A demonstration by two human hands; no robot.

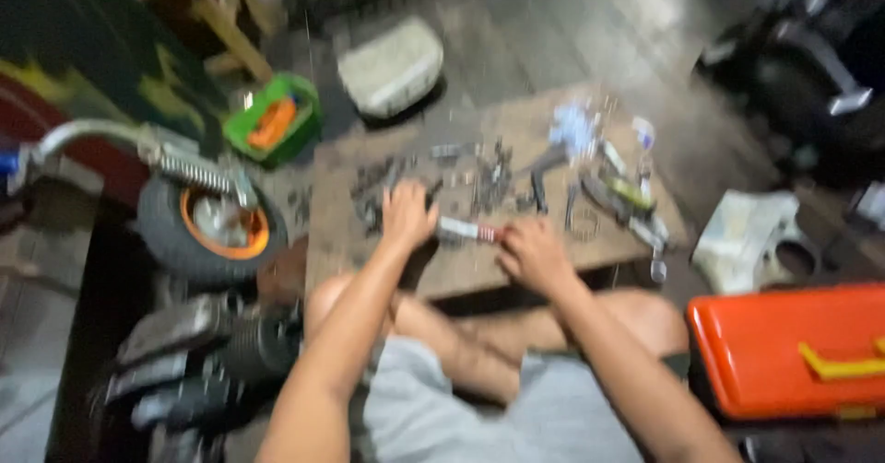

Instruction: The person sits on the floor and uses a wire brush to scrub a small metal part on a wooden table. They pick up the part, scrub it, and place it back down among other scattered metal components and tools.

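The frame is motion-blurred. My left hand (407, 214) rests over small dark metal parts on a sheet of cardboard (461, 274) lying on the floor; whether it holds anything I cannot tell. My right hand (533, 253) grips the red end of a slim tool with a silver shaft (466, 231) that runs between both hands. Wrenches and other small tools (553, 182) lie scattered across the cardboard beyond my hands. My bare knees and grey shorts are below.
An orange toolbox with a yellow handle (793, 348) sits at right. A small wheel with an orange rim (207, 228) and a shock spring stand at left, a green tray (275, 120) and a grey seat (392, 67) behind.
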